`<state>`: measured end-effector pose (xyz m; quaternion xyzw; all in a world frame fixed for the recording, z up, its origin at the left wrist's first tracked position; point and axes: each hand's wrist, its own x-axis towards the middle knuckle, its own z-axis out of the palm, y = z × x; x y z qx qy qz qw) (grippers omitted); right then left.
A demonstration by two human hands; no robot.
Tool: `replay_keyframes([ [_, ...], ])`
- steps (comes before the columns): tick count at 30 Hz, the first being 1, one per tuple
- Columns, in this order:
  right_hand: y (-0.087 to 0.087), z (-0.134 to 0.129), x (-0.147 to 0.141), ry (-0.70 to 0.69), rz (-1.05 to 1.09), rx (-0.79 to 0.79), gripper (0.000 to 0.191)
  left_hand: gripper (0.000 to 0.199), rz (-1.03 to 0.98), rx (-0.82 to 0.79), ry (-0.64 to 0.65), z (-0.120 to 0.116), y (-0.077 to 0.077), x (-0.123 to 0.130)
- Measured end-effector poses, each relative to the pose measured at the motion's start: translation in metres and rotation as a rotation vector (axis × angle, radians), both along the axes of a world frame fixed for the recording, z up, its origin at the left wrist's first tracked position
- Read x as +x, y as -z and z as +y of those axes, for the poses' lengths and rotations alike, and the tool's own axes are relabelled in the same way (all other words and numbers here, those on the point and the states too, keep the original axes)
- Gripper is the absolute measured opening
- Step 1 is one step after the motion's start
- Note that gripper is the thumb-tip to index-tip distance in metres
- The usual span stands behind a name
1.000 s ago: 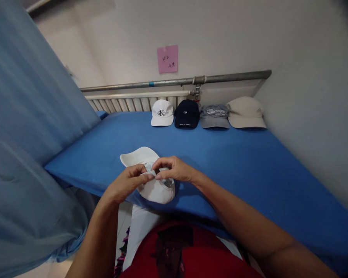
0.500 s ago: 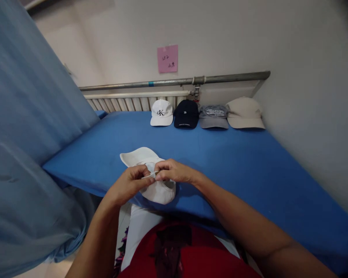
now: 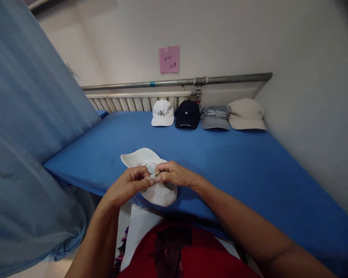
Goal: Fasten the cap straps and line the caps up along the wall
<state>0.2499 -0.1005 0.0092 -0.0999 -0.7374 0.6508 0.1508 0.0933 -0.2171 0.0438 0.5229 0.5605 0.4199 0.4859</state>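
Observation:
A white baseball cap (image 3: 161, 196) lies on the near edge of the blue-covered table, its brim pointing to the far left and its back opening turned up toward me. My left hand (image 3: 135, 179) pinches one end of the cap's rear strap (image 3: 152, 176) between thumb and fingers. From the other side, my right hand (image 3: 174, 173) grips the strap with its fingertips close against the left ones. A small part near the right fingertips looks like the buckle, but the fingers partly cover it.
Along the back of the blue table (image 3: 234, 166) stand a white cap (image 3: 162, 114), a black cap (image 3: 187, 114), a grey cap (image 3: 214, 117) and a beige cap (image 3: 246, 114). Behind them are a radiator (image 3: 127, 102) and a metal pipe (image 3: 174, 82). A blue curtain (image 3: 26, 135) hangs at left.
The view has shifted very slightly. Both hands stay on the cap's strap, with only a small movement of the fingertips.

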Motion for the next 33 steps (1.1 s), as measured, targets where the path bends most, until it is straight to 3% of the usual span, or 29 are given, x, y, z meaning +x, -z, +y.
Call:
replay_keyframes([
  [7,0.001,-0.003,0.001,-0.023,-0.001,-0.017,0.02,0.031,-0.073,-0.016,0.012,-0.002,0.004,0.0],
  [23,0.004,-0.008,-0.003,0.029,0.013,0.007,0.015,0.036,-0.025,-0.038,0.045,-0.002,0.01,-0.006],
  [27,0.007,-0.005,-0.002,0.06,0.009,-0.019,0.015,0.021,0.1,0.014,0.074,-0.011,0.006,-0.019],
  [29,0.008,-0.004,-0.002,0.08,0.013,-0.03,0.015,0.029,0.192,0.048,0.068,-0.016,0.003,-0.025],
  [31,0.009,-0.002,-0.001,0.095,0.017,-0.035,0.015,0.04,0.358,0.077,0.056,-0.019,0.002,-0.027],
  [33,0.01,-0.002,-0.001,0.108,0.02,-0.033,0.015,0.027,0.568,0.101,0.066,-0.02,0.002,-0.027],
])
